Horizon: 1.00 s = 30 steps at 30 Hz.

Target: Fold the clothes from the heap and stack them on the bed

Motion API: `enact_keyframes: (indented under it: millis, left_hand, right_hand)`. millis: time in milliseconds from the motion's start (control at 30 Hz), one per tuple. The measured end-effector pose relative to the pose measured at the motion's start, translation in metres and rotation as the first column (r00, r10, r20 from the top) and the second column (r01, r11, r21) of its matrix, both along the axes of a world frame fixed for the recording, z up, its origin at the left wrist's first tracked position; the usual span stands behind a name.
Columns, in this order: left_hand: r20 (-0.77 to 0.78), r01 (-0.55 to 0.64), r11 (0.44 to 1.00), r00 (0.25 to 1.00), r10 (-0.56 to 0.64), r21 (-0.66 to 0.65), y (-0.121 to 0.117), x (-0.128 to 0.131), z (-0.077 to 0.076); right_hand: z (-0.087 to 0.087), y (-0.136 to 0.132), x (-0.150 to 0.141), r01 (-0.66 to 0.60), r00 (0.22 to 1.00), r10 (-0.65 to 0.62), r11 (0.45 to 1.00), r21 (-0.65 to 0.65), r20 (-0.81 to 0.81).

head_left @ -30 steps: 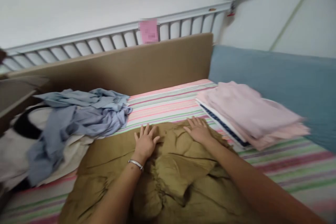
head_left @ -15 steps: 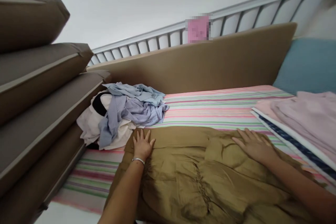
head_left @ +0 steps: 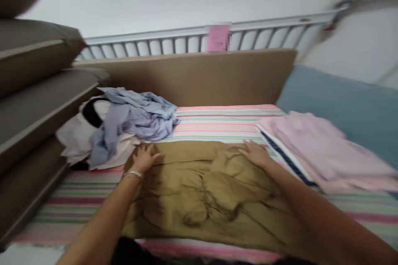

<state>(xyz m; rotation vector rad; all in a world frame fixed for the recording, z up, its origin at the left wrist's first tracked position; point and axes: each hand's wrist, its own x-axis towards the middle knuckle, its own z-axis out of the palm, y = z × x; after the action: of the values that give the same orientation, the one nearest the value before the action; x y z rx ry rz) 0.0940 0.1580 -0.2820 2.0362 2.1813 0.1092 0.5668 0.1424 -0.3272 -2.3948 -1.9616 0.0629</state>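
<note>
An olive-brown garment (head_left: 186,182) with a gathered, elastic-looking seam down its middle lies spread on the striped sheet (head_left: 217,126). My left hand (head_left: 144,158), with a silver bangle at the wrist, rests on its far left corner, fingers apart and slightly bent. Toward the far right corner, my right hand (head_left: 256,154) lies flat on the cloth with its fingers stretched out. Wrinkles cross the fabric between the two hands. My right forearm covers part of the garment's right side.
Rumpled blue, lilac and white clothes (head_left: 139,116) lie at the left, beside stacked brown cushions (head_left: 34,103). Folded pink clothes (head_left: 317,145) lie at the right. Behind stand a brown padded board (head_left: 199,80) and a white railing (head_left: 143,47); a blue panel (head_left: 336,91) is at right.
My view has turned to the right, bringing in more of the folded pink clothes and the garment's near edge. Both hands stay on the garment; the left fingers look a little more bent.
</note>
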Motion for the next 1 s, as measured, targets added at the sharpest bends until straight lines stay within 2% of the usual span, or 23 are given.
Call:
enact_keyframes:
  millis: [67, 133, 200, 267, 367, 467, 533, 600, 700, 767, 833, 933, 1000]
  left_hand:
    - [0.120, 0.117, 0.970, 0.982, -0.144, 0.214, -0.015, 0.012, 0.009]
    - [0.278, 0.185, 0.913, 0.914, -0.296, 0.363, -0.043, 0.036, 0.011]
    - [0.417, 0.208, 0.898, 0.830, -0.372, 0.387, -0.083, 0.066, 0.009]
    - [0.481, 0.226, 0.909, 0.789, -0.382, 0.351, -0.122, 0.096, 0.003]
    - [0.446, 0.185, 0.923, 0.831, -0.331, 0.339, -0.155, 0.122, -0.008]
    - [0.392, 0.038, 0.957, 0.907, -0.154, 0.288, -0.153, 0.119, -0.014]
    - [0.366, -0.046, 0.982, 0.930, -0.025, 0.183, -0.141, 0.113, -0.015]
    - [0.338, -0.088, 0.992, 0.940, 0.053, 0.088, -0.130, 0.112, -0.013]
    - [0.381, -0.054, 0.999, 0.923, 0.050, 0.002, -0.124, 0.122, -0.010]
    - [0.483, 0.004, 1.000, 0.875, -0.016, 0.026, -0.128, 0.129, -0.005]
    - [0.597, 0.014, 0.992, 0.797, -0.087, 0.126, -0.137, 0.131, 0.006]
    - [0.726, -0.054, 0.976, 0.677, -0.118, 0.209, -0.145, 0.120, 0.041]
    - [0.729, -0.139, 0.945, 0.673, -0.130, 0.297, -0.139, 0.104, 0.068]
  right_hand:
    - [0.021, -0.009, -0.006, -0.038, 0.999, 0.039, 0.998, 0.050, -0.014]
    - [0.034, -0.019, -0.008, -0.105, 0.994, 0.108, 0.989, 0.103, -0.027]
    - [0.038, -0.030, -0.007, -0.166, 0.984, 0.173, 0.977, 0.131, -0.045]
    - [0.036, -0.040, -0.003, -0.200, 0.976, 0.210, 0.971, 0.131, -0.063]
    - [0.028, -0.046, 0.007, -0.222, 0.970, 0.232, 0.968, 0.114, -0.077]
    - [0.014, -0.044, 0.018, -0.221, 0.968, 0.229, 0.972, 0.083, -0.101]
    - [0.003, -0.044, 0.022, -0.210, 0.969, 0.219, 0.974, 0.086, -0.117]
    - [-0.006, -0.045, 0.023, -0.199, 0.970, 0.213, 0.972, 0.127, -0.113]
    - [-0.013, -0.048, 0.022, -0.193, 0.971, 0.214, 0.964, 0.182, -0.104]
    - [-0.013, -0.049, 0.022, -0.192, 0.969, 0.216, 0.964, 0.183, -0.122]
    - [-0.014, -0.048, 0.024, -0.183, 0.966, 0.211, 0.967, 0.179, -0.152]
    - [-0.014, -0.042, 0.028, -0.152, 0.953, 0.188, 0.975, 0.160, -0.238]
    - [-0.013, -0.036, 0.033, -0.136, 0.924, 0.175, 0.981, 0.135, -0.341]
